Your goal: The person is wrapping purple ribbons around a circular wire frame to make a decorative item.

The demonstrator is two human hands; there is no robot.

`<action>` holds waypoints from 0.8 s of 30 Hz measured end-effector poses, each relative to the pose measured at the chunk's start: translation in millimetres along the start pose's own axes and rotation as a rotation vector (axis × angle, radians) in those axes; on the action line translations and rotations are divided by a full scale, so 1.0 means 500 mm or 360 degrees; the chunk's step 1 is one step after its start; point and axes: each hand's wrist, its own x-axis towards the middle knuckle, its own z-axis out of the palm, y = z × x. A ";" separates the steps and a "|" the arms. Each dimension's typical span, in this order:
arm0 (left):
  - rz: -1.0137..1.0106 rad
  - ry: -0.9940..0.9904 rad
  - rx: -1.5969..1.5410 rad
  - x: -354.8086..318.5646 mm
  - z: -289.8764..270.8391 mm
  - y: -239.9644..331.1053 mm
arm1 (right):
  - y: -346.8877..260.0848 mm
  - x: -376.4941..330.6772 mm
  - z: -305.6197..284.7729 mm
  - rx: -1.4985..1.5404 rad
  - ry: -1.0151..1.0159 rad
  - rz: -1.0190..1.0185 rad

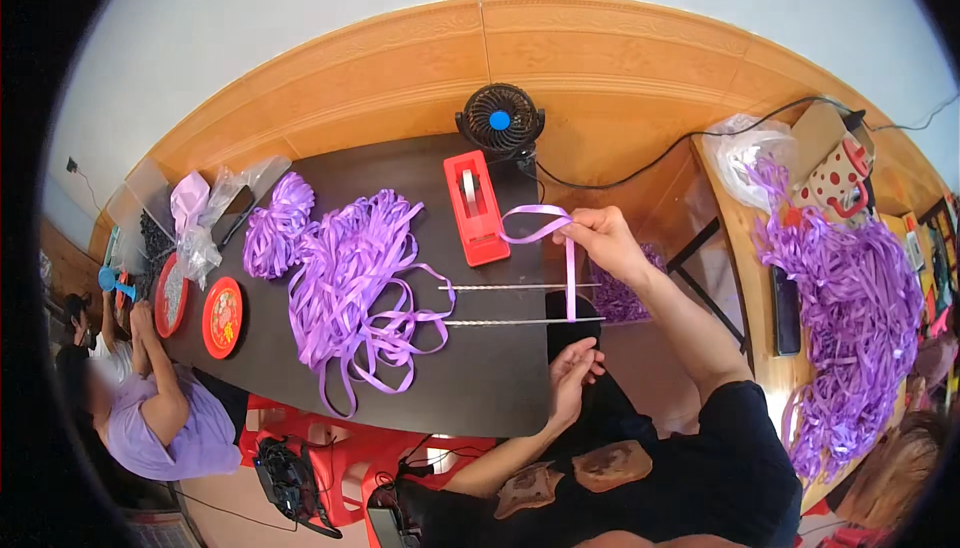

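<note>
My right hand (606, 240) pinches a strip of purple ribbon (545, 226) at a loop, held up just right of the red tape dispenser (474, 208). The ribbon's tail hangs straight down across two thin metal rods (520, 305) that stick out over the edge of the dark table (480, 378). Below them my left hand (572, 373) holds the ribbon's lower end with curled fingers.
A heap of loose purple ribbon (360, 268) lies mid-table, with a smaller bundle (275, 228) to its left. A small black fan (500, 120) stands behind the dispenser. Two red dishes (222, 316) sit at the left end, where another person (150, 418) sits. More ribbon (850, 298) covers the right bench.
</note>
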 end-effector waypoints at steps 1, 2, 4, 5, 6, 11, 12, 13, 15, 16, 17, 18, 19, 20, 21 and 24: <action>-0.0006 0.0000 -0.0002 0.014 0.004 0.002 | 0.014 0.003 0.000 0.0060 -0.0011 0.0012; 0.0088 0.0088 0.0014 0.028 0.007 0.005 | 0.026 0.006 0.000 0.0060 -0.0009 0.0019; 0.0212 0.0228 0.0008 0.050 0.011 0.009 | 0.053 0.008 -0.002 0.0205 -0.0056 0.0158; 0.0203 0.0228 0.0007 0.059 0.015 0.010 | 0.072 0.012 -0.003 0.0215 -0.0056 0.0151; 0.0296 0.0327 0.0033 0.067 0.024 0.020 | 0.076 0.012 -0.004 0.0215 -0.0053 0.0159; 0.0849 0.0490 0.0121 0.108 0.028 0.005 | 0.111 0.009 0.011 0.0281 -0.0146 0.0358; 0.0847 0.0488 0.0121 0.116 0.028 0.003 | 0.115 0.006 0.015 0.0357 -0.0152 0.0418; 0.0869 0.0514 0.0191 0.123 0.028 0.001 | 0.115 -0.002 0.013 0.0337 -0.0159 0.0577; 0.0893 0.0541 0.0263 0.133 0.032 0.004 | 0.130 -0.025 0.018 0.0547 -0.0189 0.0787; 0.0944 0.0508 0.0269 0.142 0.035 0.007 | 0.148 -0.040 0.022 0.0621 -0.0227 0.0721; 0.0997 0.0480 0.0275 0.147 0.039 0.012 | 0.158 -0.057 0.028 0.0695 -0.0271 0.0657; 0.1022 0.0502 0.0266 0.153 0.042 0.017 | 0.159 -0.069 0.031 0.0702 -0.0281 0.0756; 0.1029 0.0495 0.0268 0.155 0.045 0.022 | 0.163 -0.082 0.038 0.0700 -0.0261 0.0800; 0.1110 0.0492 0.0319 0.157 0.047 0.027 | 0.164 -0.092 0.047 0.0698 -0.0241 0.0842; 0.1192 0.0486 0.0370 0.157 0.048 0.030 | 0.143 -0.101 0.052 0.0611 -0.0167 0.0916; 0.1101 0.0483 0.0394 0.151 0.052 0.035 | 0.196 -0.136 0.057 0.0640 -0.0088 0.0719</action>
